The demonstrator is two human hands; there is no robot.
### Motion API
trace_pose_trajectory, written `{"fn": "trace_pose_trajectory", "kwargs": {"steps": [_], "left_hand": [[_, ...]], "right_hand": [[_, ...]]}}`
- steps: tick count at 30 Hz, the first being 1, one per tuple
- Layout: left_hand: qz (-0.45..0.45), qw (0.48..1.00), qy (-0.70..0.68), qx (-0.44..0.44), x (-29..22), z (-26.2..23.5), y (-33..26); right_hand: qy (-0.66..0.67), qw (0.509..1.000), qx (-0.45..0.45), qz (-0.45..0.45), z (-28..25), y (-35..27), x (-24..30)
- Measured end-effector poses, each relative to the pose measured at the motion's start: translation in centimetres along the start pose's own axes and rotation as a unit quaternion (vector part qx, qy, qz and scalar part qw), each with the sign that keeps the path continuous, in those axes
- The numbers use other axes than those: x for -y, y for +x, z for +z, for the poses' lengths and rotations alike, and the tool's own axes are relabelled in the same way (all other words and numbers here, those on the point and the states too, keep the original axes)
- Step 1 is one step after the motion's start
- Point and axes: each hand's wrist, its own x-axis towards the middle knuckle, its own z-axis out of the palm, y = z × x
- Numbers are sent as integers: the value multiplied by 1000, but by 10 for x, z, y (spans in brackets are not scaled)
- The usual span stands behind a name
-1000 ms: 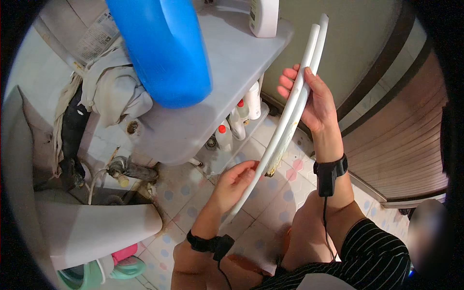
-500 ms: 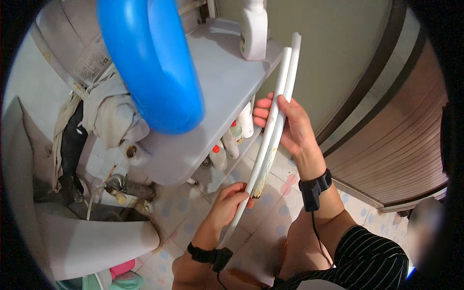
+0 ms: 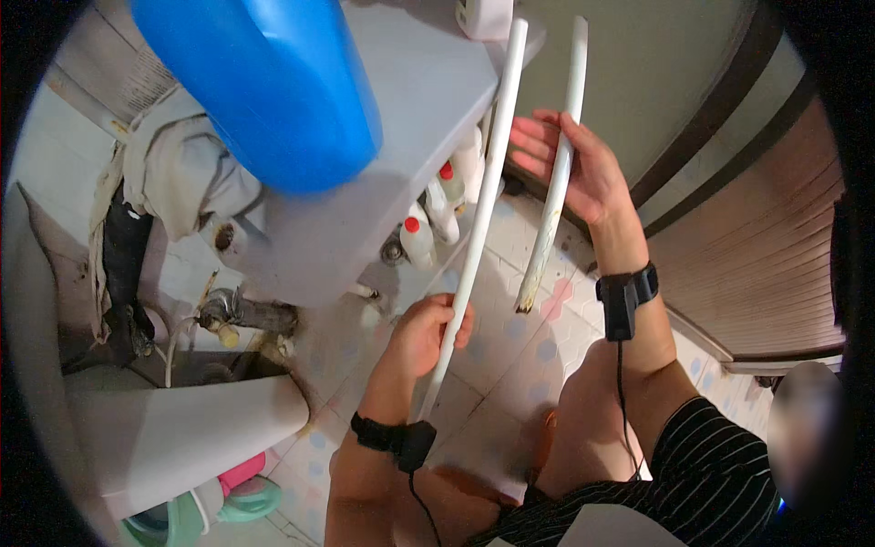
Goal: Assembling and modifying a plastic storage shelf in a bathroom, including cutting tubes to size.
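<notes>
Two white tubes are in hand, one for each hand, held up in front of the person above a tiled floor [image 3: 510, 365]. The longer tube [image 3: 478, 219] runs steeply from lower left to upper right: its lower end points down toward the person's lap and its upper end reaches past the edge of a grey shelf [image 3: 428, 100]. The left hand [image 3: 424, 333] is closed around this tube near its lower end, fingers wrapped over the front and thumb behind. The shorter tube [image 3: 556, 178] stands a little apart to the right and nearly parallel, leaning the same way. The right hand [image 3: 574, 169] holds it about midway, with the palm behind it and the fingers spread loosely leftward rather than clenched; its lower end looks frayed and discoloured and hangs free over the floor. The two tubes do not touch; the gap narrows somewhat toward their lower parts. Each hand has only its own tube, and the right hand sits higher and farther from the body than the left.

A large blue container [image 3: 273, 82] rests on the shelf, small white bottles with red caps [image 3: 419, 242] stand beneath it, and a white basin [image 3: 173, 438] sits at lower left. Both wrists wear black bands.
</notes>
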Motion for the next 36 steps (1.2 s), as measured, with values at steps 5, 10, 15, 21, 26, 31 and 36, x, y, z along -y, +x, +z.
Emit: {"fn": "trace_pose_trajectory", "kwargs": {"steps": [5,10,15,21,26,31,36], "left_hand": [[-35,998,-40,14,0,3,4],[-35,995,-82,33,7,5,6],[-71,993,-90,37,13,5,8],[-84,996,-35,-14,18,1,5],[-26,951,270,-150,2,23,1],[37,843,491,-218,-27,31,-29],[101,733,620,-259,-47,35,-66]], "right_hand": [[6,1000,-6,10,-7,-1,-3],[-8,1000,-6,-13,-13,0,4],[-65,995,-75,0,-34,4,-11],[-181,965,-171,84,-96,-9,-115],[-424,876,-49,223,-174,-49,-197],[-599,764,51,235,-184,-63,-219],[-664,553,463,196,-71,-82,-144]]}}
